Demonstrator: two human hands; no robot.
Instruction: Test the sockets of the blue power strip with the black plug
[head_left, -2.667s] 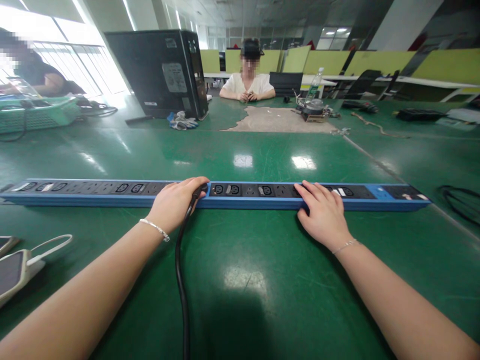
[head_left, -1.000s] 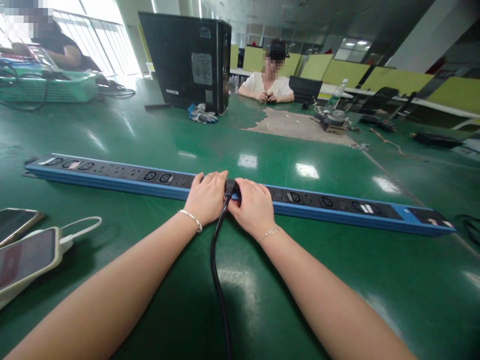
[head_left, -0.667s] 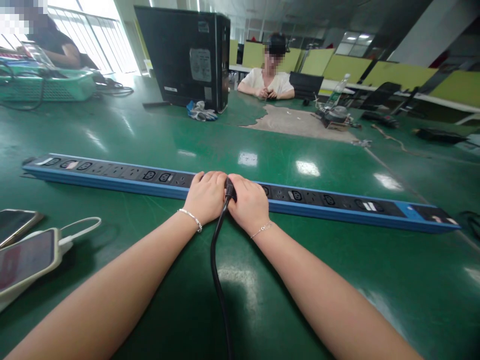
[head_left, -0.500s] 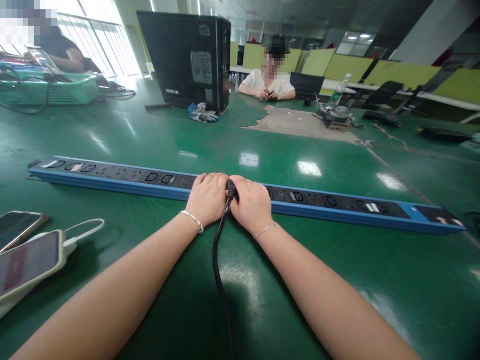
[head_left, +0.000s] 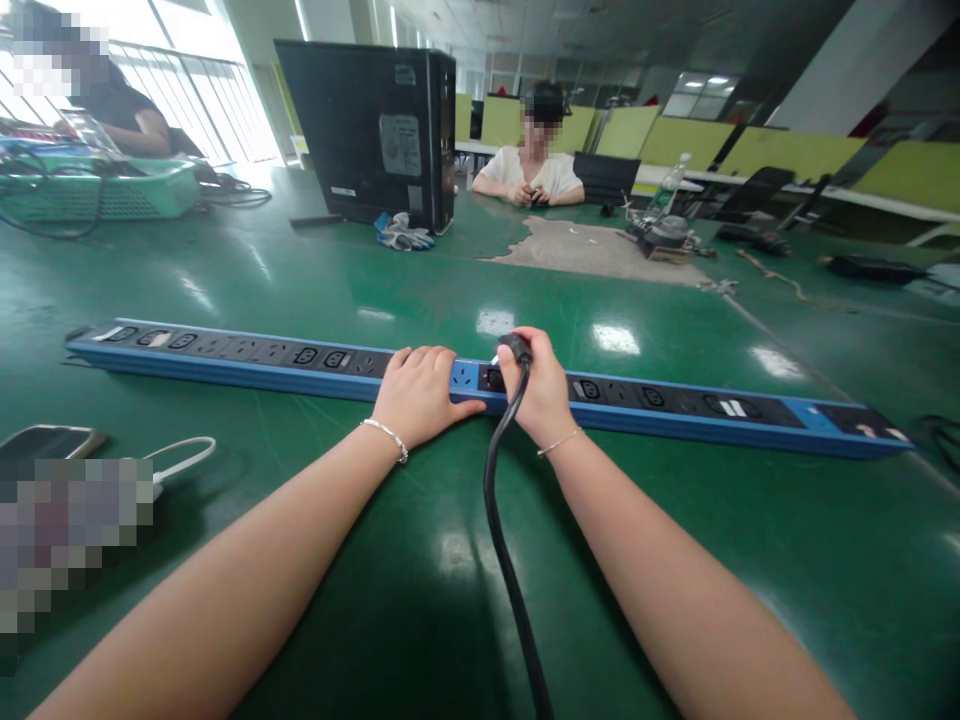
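Note:
A long blue power strip (head_left: 247, 375) with a row of black sockets lies across the table in front of me. My left hand (head_left: 420, 395) grips the strip near its middle, fingers over the top and thumb along the near side. Just right of that thumb a blue socket (head_left: 464, 376) shows uncovered. My right hand (head_left: 544, 385) is closed round a black power plug (head_left: 516, 347), held above the strip and apart from the blue socket. Its metal prongs point left. The plug's black cord (head_left: 495, 500) hangs toward me and leaves the view at the bottom.
Two phones lie at the left, one (head_left: 60, 440) behind the other, with a white cable (head_left: 187, 450). Farther back are a green basket (head_left: 142, 190), a black computer case (head_left: 360, 130), gloves (head_left: 403, 232) and a bottle (head_left: 670, 187). One person (head_left: 540, 170) sits opposite, another at far left.
My right hand has pulled the plug out of the strip and moved up and right with it. The blue socket has come into sight. My left hand stays on the strip.

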